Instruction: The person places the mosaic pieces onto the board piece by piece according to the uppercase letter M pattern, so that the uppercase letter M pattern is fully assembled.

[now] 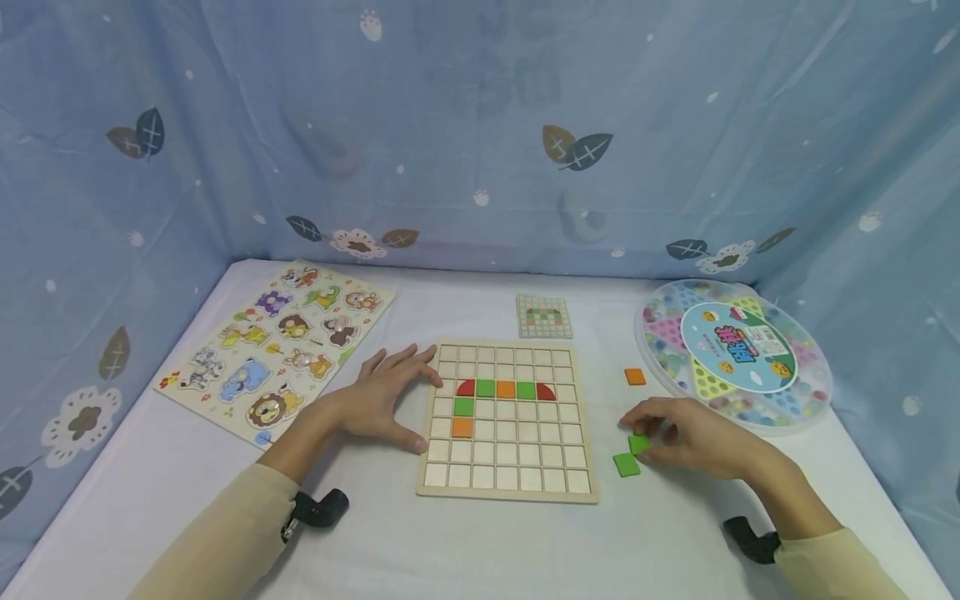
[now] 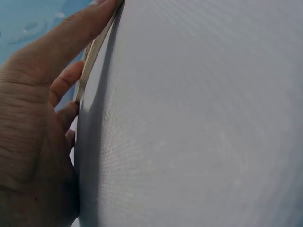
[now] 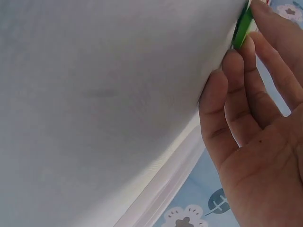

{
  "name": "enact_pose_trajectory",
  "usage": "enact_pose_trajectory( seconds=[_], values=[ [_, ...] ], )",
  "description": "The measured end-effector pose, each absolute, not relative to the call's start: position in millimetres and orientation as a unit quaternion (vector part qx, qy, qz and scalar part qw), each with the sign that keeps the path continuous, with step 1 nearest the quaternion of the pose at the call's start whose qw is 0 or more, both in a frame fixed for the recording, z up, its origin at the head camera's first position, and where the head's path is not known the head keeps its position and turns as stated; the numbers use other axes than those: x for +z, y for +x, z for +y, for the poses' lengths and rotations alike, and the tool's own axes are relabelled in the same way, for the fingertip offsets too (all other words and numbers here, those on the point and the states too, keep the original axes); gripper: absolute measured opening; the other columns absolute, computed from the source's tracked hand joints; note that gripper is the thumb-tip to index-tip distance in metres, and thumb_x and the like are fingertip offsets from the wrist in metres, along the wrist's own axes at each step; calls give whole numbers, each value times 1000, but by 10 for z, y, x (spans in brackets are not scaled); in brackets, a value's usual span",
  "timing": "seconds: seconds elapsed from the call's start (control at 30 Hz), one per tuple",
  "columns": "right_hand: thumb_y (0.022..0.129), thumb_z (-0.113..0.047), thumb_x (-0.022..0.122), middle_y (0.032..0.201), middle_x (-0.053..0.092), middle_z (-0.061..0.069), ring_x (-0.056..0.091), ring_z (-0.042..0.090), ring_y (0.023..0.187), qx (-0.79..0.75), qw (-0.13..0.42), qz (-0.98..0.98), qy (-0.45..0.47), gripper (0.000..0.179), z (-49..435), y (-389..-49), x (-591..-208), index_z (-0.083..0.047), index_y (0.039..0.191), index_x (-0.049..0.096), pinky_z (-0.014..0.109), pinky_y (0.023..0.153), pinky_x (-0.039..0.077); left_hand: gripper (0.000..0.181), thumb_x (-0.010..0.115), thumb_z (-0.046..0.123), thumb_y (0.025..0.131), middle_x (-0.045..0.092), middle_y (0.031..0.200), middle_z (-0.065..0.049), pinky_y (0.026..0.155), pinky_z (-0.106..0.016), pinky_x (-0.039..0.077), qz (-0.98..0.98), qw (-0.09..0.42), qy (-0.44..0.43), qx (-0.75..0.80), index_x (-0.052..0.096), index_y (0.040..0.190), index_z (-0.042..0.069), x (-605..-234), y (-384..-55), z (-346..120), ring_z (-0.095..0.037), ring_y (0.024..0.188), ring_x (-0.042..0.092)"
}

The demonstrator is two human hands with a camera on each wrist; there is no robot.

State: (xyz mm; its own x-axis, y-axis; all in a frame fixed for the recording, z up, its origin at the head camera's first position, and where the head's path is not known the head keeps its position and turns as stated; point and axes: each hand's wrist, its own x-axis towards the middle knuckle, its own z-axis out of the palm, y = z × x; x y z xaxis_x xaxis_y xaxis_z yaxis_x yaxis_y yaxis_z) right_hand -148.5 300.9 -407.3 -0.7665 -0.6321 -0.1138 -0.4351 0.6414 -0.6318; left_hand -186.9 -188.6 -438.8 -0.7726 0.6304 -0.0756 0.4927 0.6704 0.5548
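Note:
A wooden grid board (image 1: pixel 507 497) lies flat in front of me, holding a row of red, green and orange pieces with a green square and an orange square under its left end. Spread along the board's left edge, my left hand (image 1: pixel 382 396) touches it with thumb and forefinger; the left wrist view shows the thumb (image 2: pixel 61 42) at the rim. To the right of the board, my right hand (image 1: pixel 693 437) pinches a green square tile (image 1: pixel 639 444) low over the table. Another green tile (image 1: pixel 626 465) lies right beside it. An orange tile (image 1: pixel 635 377) lies farther back.
Behind the board lies a small pattern card (image 1: pixel 544 317). An animal puzzle board (image 1: pixel 225 333) is at the left, and a round clear game box (image 1: pixel 810 396) stands at the right, close behind my right hand. Blue curtains (image 1: pixel 480 125) surround the white table (image 1: pixel 480 550).

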Motion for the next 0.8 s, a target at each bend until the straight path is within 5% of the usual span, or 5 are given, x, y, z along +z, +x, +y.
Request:
enact_pose_trajectory(
  seconds=[0.8],
  values=[
    [100,-17,68,128,66,5,65,10,110,-376,128,872,-285,34,2902,-1492,-4015,-9,133,63,24,92,57,83,84,69,67,16,173,-3,120,-71,-3,907,123,310,258,52,134,33,-4429,-1871,-1899,-37,159,8]
  ],
)
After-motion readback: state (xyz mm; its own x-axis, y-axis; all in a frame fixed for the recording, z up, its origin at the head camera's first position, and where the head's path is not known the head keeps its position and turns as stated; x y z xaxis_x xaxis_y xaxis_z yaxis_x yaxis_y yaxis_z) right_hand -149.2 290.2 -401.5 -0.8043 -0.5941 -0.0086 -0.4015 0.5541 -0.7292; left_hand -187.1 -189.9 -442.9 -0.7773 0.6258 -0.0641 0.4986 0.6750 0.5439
